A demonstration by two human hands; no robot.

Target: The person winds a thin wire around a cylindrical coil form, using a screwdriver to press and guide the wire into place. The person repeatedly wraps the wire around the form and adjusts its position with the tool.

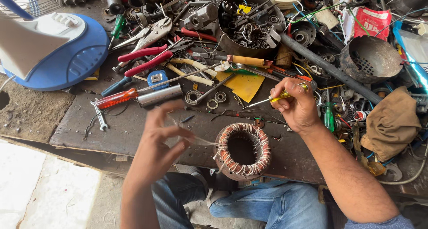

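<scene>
Cluttered dark wooden worktop (pixel 133 126), oily, scarred, heaped with metal tools. Round copper-wound motor stator with white lacing (pixel 243 150) sits at the near edge, over the person's knees. Left hand (pixel 158 142), blurred, is left of the stator, fingers pinched together on a thin pale thread (pixel 203 141) running to the coil. Right hand (pixel 298 107), up and right of the stator, is clamped on a yellow-handled slim screwdriver (pixel 272 98).

Risks, as judgement: thread could snap or slip if tugged hard; steel tip could nick the glossy winding enamel; stator could roll off the edge. Behind the stator: long red-handled screwdriver (pixel 122 96), red-handled pliers (pixel 145 59).
</scene>
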